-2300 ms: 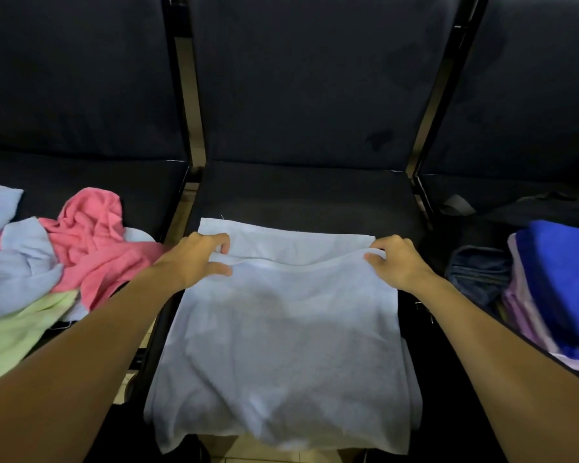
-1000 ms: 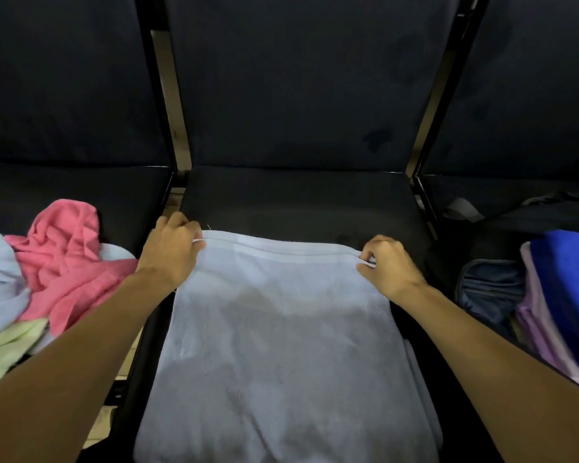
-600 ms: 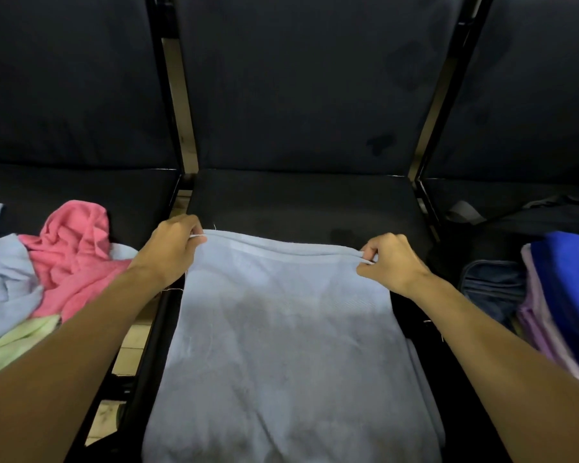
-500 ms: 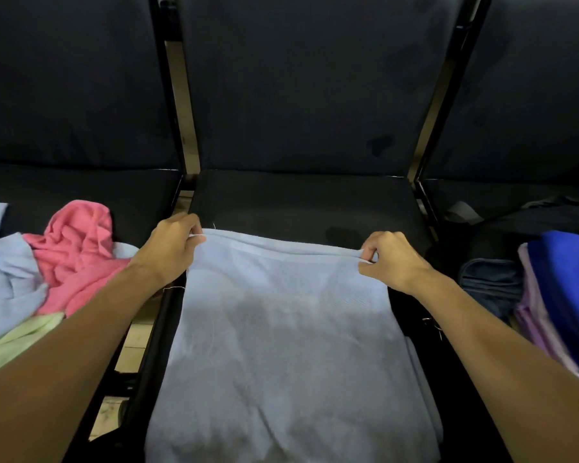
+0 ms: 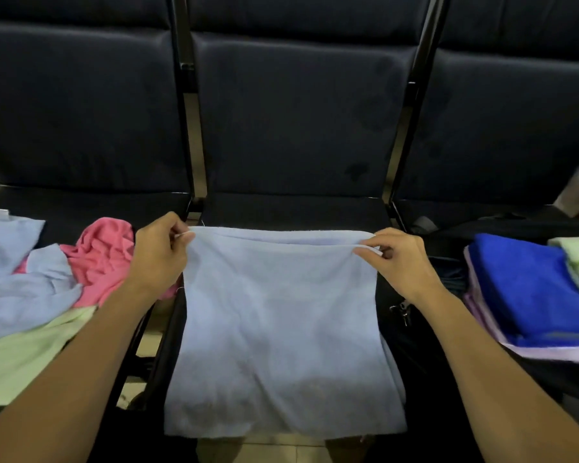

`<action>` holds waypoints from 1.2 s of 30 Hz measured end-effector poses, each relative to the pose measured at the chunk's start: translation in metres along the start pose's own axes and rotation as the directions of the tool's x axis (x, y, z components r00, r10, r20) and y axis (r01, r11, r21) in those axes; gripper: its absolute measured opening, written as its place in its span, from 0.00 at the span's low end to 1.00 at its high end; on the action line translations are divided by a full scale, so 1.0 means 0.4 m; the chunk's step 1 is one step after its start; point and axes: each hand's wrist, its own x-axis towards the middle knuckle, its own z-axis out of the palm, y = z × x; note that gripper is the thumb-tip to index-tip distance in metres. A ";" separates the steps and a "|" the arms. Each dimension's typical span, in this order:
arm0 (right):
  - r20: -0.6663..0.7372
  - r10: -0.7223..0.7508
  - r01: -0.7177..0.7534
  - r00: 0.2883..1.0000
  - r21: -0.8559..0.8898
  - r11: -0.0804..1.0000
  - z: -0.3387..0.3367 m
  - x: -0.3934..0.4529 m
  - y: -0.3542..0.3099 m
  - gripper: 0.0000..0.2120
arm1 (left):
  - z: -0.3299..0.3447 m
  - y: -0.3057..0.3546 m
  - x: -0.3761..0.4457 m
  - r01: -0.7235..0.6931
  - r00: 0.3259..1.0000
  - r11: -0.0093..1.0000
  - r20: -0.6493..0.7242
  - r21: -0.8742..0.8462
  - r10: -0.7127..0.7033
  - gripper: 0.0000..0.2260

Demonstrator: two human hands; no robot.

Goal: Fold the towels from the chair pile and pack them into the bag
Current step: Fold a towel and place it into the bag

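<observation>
Left hand and right hand each pinched a top corner of the towel over the chair.

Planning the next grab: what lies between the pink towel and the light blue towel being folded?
Head view: only the left hand, gripping the light blue towel's corner beside the pink towel.

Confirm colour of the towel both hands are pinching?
Pale blue, plain, no pattern. The towel is clearest in the head view, draped over the middle seat.
</observation>
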 end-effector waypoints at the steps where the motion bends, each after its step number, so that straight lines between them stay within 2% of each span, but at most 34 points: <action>1: -0.019 -0.003 0.003 1.000 0.016 1.000 -0.013 -0.016 -0.007 0.08 | -0.013 0.010 -0.016 0.009 1.000 1.000 -0.017 -0.019 -0.009 0.04; 4: -0.010 -0.001 0.001 1.000 0.015 1.000 -0.054 -0.060 -0.025 0.07 | -0.050 0.041 -0.054 0.017 0.999 0.999 -0.030 -0.040 -0.019 0.04; 10: 0.013 -0.009 0.008 1.000 0.008 1.000 -0.116 -0.131 -0.057 0.05 | -0.120 0.081 -0.108 -0.052 0.998 0.997 0.013 -0.064 0.053 0.04; 14: 0.064 0.062 -0.070 0.996 0.119 0.990 -0.152 -0.181 -0.070 0.03 | -0.162 0.100 -0.157 -0.086 0.995 0.994 0.037 -0.066 0.089 0.04; 18: 0.108 0.067 -0.083 0.992 0.150 0.985 -0.172 -0.218 -0.076 0.08 | -0.180 0.108 -0.183 -0.121 0.990 0.991 0.069 -0.062 0.126 0.08; 25: 0.050 0.071 -0.079 0.996 0.181 0.980 -0.183 -0.239 -0.078 0.10 | -0.178 0.139 -0.217 -0.093 0.995 0.990 0.038 -0.103 0.098 0.09; 32: 0.060 0.063 -0.074 0.996 0.207 0.976 -0.199 -0.244 -0.100 0.11 | -0.186 0.153 -0.233 -0.086 0.996 0.989 0.006 -0.122 0.087 0.08; 36: 0.103 0.084 -0.099 0.991 0.154 0.983 -0.198 -0.247 -0.104 0.09 | -0.183 0.157 -0.239 -0.091 0.995 0.992 0.028 -0.090 0.094 0.05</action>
